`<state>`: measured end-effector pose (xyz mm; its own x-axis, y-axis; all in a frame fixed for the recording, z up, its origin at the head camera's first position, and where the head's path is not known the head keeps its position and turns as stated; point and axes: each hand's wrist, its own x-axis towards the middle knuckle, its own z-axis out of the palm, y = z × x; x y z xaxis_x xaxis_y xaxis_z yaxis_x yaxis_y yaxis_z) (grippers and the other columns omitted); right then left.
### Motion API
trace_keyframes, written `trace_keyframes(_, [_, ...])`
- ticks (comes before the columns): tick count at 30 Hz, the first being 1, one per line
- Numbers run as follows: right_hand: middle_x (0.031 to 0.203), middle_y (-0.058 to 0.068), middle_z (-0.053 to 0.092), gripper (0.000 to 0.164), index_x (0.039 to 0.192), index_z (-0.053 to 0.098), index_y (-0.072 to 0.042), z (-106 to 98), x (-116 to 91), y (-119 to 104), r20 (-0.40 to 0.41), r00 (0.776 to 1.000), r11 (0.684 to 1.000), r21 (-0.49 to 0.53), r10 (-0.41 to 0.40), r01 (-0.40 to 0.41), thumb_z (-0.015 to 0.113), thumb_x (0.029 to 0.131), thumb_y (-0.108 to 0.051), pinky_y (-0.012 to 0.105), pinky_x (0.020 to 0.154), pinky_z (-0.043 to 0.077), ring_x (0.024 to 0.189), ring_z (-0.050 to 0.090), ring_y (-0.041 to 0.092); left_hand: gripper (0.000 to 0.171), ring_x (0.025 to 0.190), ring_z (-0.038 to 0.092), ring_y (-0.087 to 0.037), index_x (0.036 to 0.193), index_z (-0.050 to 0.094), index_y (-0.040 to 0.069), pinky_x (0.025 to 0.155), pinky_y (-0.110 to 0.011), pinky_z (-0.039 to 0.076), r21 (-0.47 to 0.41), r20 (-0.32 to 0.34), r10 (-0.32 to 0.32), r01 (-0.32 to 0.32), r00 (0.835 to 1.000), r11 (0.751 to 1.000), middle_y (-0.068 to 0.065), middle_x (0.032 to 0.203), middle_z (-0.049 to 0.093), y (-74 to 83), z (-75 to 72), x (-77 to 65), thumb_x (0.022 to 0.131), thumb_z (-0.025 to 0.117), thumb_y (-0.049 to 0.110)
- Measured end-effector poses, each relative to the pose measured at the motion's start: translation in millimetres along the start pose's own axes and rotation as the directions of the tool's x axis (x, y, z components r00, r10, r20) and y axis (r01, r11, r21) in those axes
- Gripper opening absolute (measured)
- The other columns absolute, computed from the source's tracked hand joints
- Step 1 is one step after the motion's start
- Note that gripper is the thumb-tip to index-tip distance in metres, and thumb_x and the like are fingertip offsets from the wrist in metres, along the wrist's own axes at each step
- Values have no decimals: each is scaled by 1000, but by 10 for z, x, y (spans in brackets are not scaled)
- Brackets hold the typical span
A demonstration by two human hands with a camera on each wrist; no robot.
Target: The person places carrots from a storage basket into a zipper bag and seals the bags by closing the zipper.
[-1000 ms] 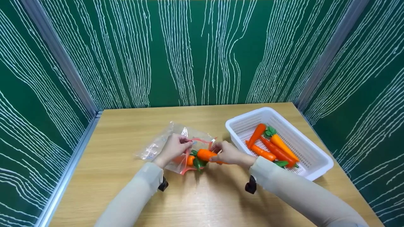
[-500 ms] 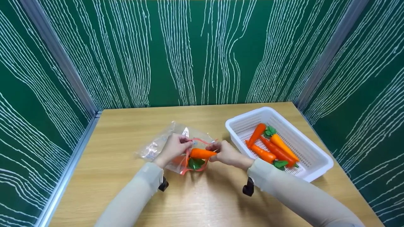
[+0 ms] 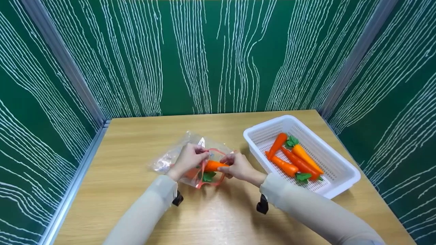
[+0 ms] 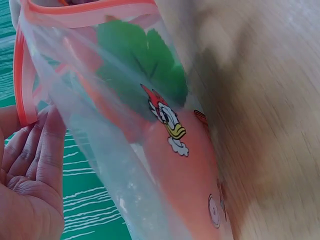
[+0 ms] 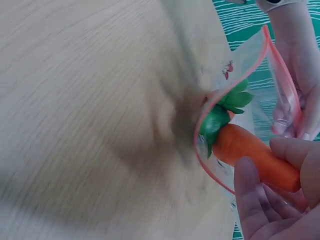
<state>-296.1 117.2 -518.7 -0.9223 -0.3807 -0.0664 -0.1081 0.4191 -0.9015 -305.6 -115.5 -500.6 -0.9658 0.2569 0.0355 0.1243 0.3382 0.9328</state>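
Observation:
A clear zip bag (image 4: pixel 110 170) with a red-orange rim and cartoon prints lies mid-table, its mouth facing right. My left hand (image 3: pixel 189 158) pinches the upper rim between thumb and fingers. Through the plastic show an orange carrot (image 4: pixel 182 175) and green leaves (image 4: pixel 145 65). My right hand (image 3: pixel 238 166) grips another orange carrot (image 5: pixel 255 155) by its narrow end, fingers and thumb around it. That carrot's leafy end (image 5: pixel 215 122) is inside the bag's mouth, while the gripped end sticks out past the rim.
To the right stands a white perforated plastic basket (image 3: pixel 335 163) holding several carrots (image 3: pixel 299 160), some with green leaves. The wooden table (image 3: pixel 129 136) is enclosed by green walls (image 3: pixel 218 68) with white wavy lines.
My right hand has moved left, pushing the carrot leaf-first deeper into the bag; its leaves have passed the rim. My left hand stays at the rim.

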Motion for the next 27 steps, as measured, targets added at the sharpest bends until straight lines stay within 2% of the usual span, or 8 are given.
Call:
trace_keyframes(3, [75,12,74,21,104,73,2,36,8,8,-8,1000,999,-41,28,-28,85,95,-13,23,52,58,53,63,10,13,78,66,-24,108,84,9,77,-31,64,3,2,-16,16,1000,1000,-7,91,77,14,1,-3,105,72,14])
trace_keyframes(7, [64,3,65,25,95,69,-6,78,24,20,-27,998,996,-76,53,-55,88,94,-21,20,46,49,47,56,9,15,84,66,-32,111,84,10,77,-34,63,-2,16,-29,29,999,1000,-17,99,78,26,5,-8,106,71,16])
trace_keyframes(10, [62,-1,60,27,93,66,-8,103,47,21,-34,998,995,-78,52,-55,88,93,-22,19,44,45,47,52,8,17,86,67,-35,114,83,7,76,-31,61,-19,21,-30,31,999,999,-26,104,76,28,10,-7,106,70,16])
trace_keyframes(13, [64,-3,57,27,96,64,-5,136,74,22,-23,999,999,-39,36,-37,87,94,-19,18,46,45,48,51,8,18,86,67,-36,115,82,3,74,-29,60,-23,17,-20,20,1000,1000,-30,106,75,29,17,-2,106,70,14])
trace_keyframes(16, [66,-3,58,25,99,63,0,171,96,30,-4,1000,1000,17,23,-23,85,95,-12,18,47,49,48,56,6,17,82,68,-30,112,83,3,76,-31,62,-9,6,-16,16,1000,1000,-28,104,76,36,25,4,105,70,13])
trace_keyframes(21, [67,-2,62,21,100,64,0,211,112,27,6,1000,999,35,13,-14,83,95,-6,22,50,56,48,61,8,17,77,64,-17,111,83,5,80,-35,64,13,-6,-32,32,999,999,-22,103,78,51,27,7,105,70,14])
trace_keyframes(27, [67,-1,62,19,100,65,2,253,145,14,24,1000,998,53,15,-16,82,94,-3,20,52,56,50,62,9,19,72,62,-15,116,82,3,72,-28,60,-5,-2,-21,21,1000,1000,-24,101,77,64,24,3,106,70,13])
